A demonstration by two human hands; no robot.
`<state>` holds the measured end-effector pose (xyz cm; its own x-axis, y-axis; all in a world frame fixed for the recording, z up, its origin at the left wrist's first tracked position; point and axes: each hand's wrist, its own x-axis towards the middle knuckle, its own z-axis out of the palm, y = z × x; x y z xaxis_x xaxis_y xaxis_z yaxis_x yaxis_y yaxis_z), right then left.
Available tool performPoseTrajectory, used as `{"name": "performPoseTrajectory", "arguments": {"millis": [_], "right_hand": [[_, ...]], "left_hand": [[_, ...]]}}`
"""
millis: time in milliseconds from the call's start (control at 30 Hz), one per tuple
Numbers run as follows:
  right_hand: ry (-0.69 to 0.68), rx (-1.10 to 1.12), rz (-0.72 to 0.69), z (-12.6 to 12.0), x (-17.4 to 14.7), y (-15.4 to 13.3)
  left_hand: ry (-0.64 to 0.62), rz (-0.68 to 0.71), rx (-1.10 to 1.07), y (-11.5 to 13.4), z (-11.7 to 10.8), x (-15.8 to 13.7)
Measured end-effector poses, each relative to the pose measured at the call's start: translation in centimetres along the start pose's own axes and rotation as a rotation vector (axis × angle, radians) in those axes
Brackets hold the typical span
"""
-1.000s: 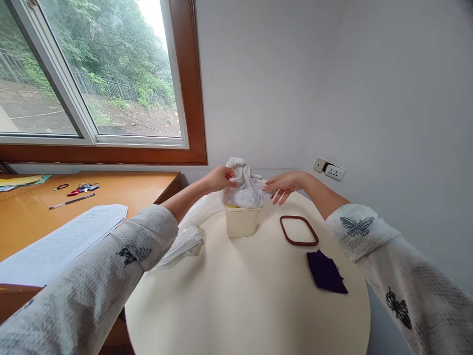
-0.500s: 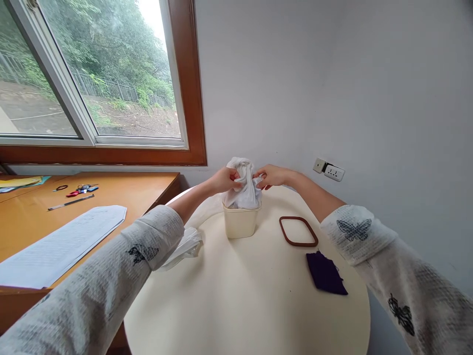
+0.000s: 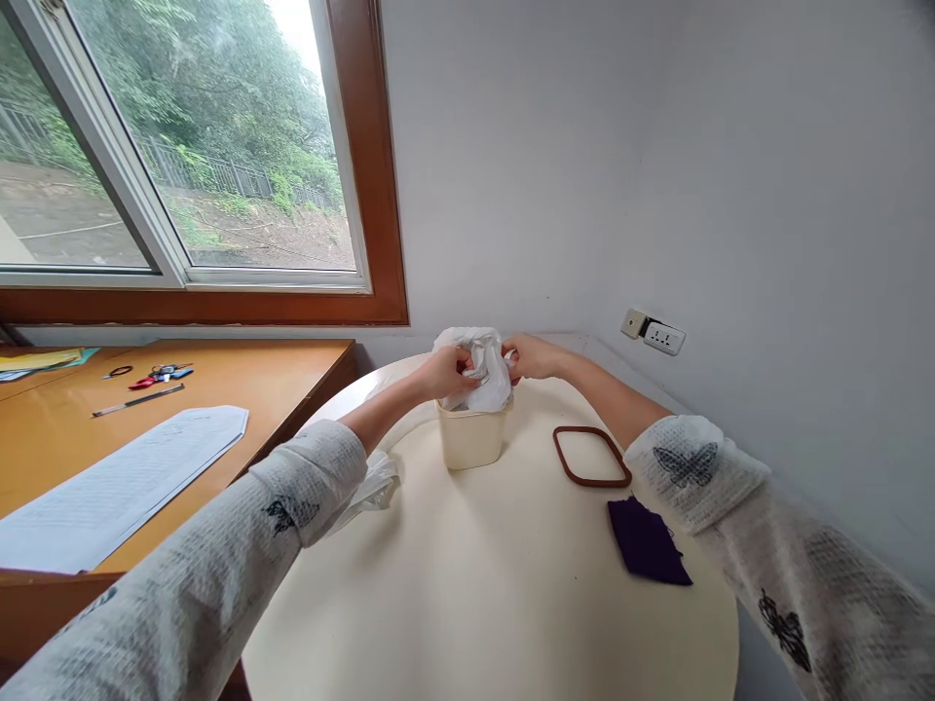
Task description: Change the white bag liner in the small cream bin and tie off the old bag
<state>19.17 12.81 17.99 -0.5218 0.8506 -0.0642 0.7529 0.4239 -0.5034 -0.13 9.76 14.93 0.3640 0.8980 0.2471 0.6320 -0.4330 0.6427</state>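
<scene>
A small cream bin [image 3: 471, 440] stands upright toward the back of the round table. Out of its top bulges a crumpled white plastic bag [image 3: 494, 391], its lower part hidden inside the bin. My left hand [image 3: 445, 375] pinches the bag at its left side, just above the rim. At the right side, my right hand [image 3: 532, 357] has its fingers closed on the bag's edge. A brown rounded-square ring frame [image 3: 591, 481] lies flat to the right of the bin.
A dark purple cloth piece [image 3: 649, 541] lies near the right edge of the cream table [image 3: 482, 604]. More white plastic [image 3: 376, 484] lies by my left forearm. On the wooden desk [image 3: 292, 365] are papers [image 3: 138, 487], a pen [image 3: 138, 400] and keys [image 3: 161, 376].
The bag top has come down lower and spread wider over the bin. My left hand has dropped slightly with it, and my right hand has closed at the bag's right edge.
</scene>
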Motion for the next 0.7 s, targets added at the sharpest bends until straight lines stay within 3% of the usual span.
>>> {"name": "performPoseTrajectory", "arguments": {"millis": [267, 700], "right_hand": [[0.016, -0.219, -0.043, 2.4, 0.4, -0.5], [-0.026, -0.276, 0.006, 3.1, -0.4, -1.0]], "left_hand": [[-0.003, -0.009, 0.122, -2.6, 1.4, -0.5], [0.009, 0.004, 0.274, -1.7, -0.1, -2.3]]}}
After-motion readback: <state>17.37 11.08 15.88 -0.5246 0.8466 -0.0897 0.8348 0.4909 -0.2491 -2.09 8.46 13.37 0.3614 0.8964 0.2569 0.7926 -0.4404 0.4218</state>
